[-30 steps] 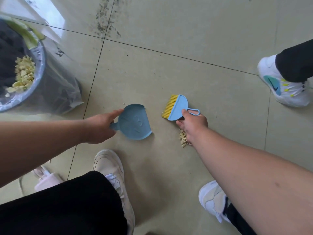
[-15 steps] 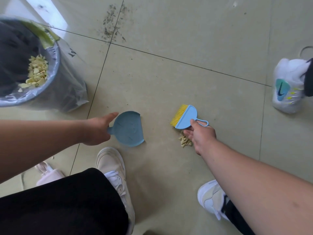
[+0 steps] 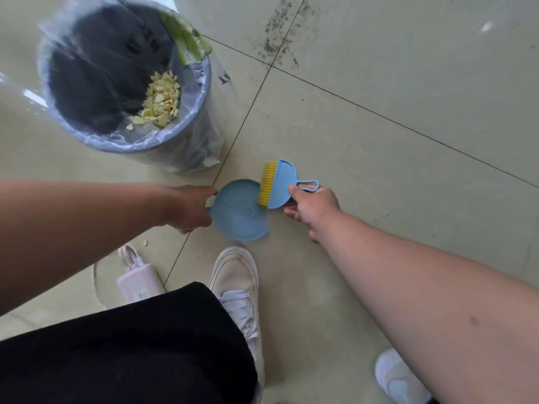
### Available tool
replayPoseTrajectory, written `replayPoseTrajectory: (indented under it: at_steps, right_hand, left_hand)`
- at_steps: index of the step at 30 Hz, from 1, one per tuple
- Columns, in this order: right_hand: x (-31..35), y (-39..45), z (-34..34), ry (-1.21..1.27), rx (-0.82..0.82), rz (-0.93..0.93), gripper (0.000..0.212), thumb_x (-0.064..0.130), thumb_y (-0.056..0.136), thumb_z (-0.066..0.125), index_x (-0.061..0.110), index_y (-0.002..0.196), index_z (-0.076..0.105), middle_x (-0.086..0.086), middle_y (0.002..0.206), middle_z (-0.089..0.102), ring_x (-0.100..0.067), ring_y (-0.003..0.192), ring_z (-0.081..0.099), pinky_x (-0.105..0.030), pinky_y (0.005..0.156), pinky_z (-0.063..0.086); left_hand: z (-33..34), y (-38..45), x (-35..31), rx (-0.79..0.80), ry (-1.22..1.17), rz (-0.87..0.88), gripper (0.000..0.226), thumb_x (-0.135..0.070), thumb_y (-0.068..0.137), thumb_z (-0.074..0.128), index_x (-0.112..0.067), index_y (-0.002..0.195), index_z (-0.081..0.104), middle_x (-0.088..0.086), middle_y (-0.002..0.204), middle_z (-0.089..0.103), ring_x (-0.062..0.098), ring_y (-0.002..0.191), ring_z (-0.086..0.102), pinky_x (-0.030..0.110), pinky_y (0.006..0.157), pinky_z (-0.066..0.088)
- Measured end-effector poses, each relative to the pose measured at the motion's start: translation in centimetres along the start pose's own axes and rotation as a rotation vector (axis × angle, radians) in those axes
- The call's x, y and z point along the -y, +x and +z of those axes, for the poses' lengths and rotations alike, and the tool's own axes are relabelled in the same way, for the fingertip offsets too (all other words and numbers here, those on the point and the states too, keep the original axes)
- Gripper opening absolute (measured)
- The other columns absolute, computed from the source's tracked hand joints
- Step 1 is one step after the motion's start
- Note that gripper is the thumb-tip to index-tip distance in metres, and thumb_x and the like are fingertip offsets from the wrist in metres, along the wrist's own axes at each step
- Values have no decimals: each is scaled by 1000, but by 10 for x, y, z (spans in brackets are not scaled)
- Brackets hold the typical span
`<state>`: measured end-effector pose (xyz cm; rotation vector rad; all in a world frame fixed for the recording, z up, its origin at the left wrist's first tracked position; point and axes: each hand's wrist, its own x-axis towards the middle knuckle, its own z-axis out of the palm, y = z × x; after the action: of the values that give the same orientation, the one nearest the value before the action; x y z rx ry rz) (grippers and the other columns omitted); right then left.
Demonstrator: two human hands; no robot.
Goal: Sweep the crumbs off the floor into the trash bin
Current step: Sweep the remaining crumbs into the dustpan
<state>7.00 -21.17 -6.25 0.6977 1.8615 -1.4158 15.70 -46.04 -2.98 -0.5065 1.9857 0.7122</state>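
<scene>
On the tiled floor [image 3: 379, 141], the lined bin [image 3: 186, 123] is standing upper left, yellow crumbs [image 3: 160, 100] lying inside. Just below it, the left hand [image 3: 189, 208] is gripping the dustpan [image 3: 237, 217] handle; the right hand [image 3: 313, 209] is pinching the brush [image 3: 280, 185], bristles touching the dustpan's rim.

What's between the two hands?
In the head view, the blue dustpan and the brush lie between the left hand and right hand, yellow bristles over the pan's edge.
</scene>
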Motion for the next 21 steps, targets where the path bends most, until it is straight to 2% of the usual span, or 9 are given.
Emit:
replayPoseTrajectory:
  at_steps: [3,6,9,14,21]
  right_hand:
    - [6,10,6,-11,-33,5,6,20,93,73,18,89,71,-12,95,79,-23,73,77,-48,85,64]
    - [7,16,-7,-15,-77,18,9,25,91,74,18,96,73,-5,89,79,-19,70,79,-50,83,65]
    - [4,18,-34,-14,-145,33,10,27,90,75,19,95,73,-1,83,79,-17,68,79,-53,84,64]
    - [-4,22,-88,59,-278,40,8,25,92,73,21,88,69,-1,83,77,-24,73,79,-51,89,63]
    - [-30,13,-149,201,-424,88,10,22,93,73,18,88,65,-7,79,74,-27,68,76,-51,88,63]
  left_hand:
    - [-2,5,0,-4,-6,1,75,-8,89,56,-26,157,33,22,92,71,25,56,62,27,46,49]
    - [-3,8,-2,6,-4,4,75,-10,90,56,-29,158,31,24,93,72,26,57,63,27,48,50]
    - [-2,11,-5,-19,-9,24,74,-12,90,58,-30,157,33,20,95,71,29,63,69,30,51,53]
    - [3,18,-21,-52,-94,64,75,-11,87,58,-32,155,37,25,96,70,29,63,63,38,59,59]
    - [13,11,-53,-39,-37,85,73,-11,88,57,-29,155,37,25,98,72,28,62,63,35,57,54]
